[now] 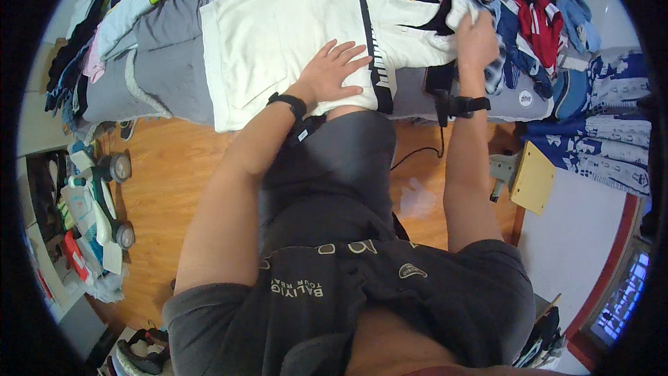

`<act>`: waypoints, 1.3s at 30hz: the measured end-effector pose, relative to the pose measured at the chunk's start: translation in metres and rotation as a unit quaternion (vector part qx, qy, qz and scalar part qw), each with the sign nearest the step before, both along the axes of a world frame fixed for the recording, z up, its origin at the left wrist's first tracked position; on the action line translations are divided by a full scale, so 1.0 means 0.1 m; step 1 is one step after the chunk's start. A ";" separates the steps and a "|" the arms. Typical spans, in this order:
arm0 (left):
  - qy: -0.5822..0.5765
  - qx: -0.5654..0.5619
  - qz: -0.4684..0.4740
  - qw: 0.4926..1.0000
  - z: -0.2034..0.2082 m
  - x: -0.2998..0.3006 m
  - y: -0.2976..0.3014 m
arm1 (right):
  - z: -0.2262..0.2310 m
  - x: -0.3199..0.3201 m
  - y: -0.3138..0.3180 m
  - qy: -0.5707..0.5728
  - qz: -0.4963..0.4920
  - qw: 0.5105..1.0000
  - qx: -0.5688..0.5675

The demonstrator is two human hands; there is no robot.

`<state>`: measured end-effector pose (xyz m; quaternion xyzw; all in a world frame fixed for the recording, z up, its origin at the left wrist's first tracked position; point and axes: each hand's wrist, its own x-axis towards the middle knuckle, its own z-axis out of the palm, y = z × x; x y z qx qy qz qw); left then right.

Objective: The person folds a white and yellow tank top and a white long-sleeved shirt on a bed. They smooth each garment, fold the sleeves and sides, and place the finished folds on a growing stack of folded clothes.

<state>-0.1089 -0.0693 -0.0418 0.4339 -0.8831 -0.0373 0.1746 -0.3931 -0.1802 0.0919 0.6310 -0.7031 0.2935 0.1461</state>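
Observation:
A white long garment (285, 35), probably a sweatshirt or jacket, lies spread on the grey bed. A black band with white lettering runs across it. My left hand (330, 73) rests on the cloth beside this band, palm down with fingers spread. At the garment's right end, my right hand (479, 43) is closed on a bunched white part with a black lining, lifted slightly off the bed. I cannot make out whether that part is a collar, hood or cuff. Both wrists wear black straps.
Folded and heaped clothes lie on the grey bed (174, 80) at left and right, including a red garment (539, 24). A black cable (424, 150) hangs toward the wooden floor. A white-green toy vehicle (97, 205) stands at left; a yellow board (533, 179) at right.

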 end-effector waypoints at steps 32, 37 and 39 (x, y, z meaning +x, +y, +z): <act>0.332 0.357 0.309 0.816 0.45 1.10 -0.98 | -0.78 1.47 0.63 -0.102 0.460 0.876 0.105; 0.442 0.282 0.350 0.776 0.31 1.03 -0.59 | -0.50 1.84 0.50 0.019 0.458 0.887 0.062; 0.489 0.247 0.354 0.758 0.30 0.94 -0.45 | -0.48 1.97 0.44 0.082 0.435 0.890 0.109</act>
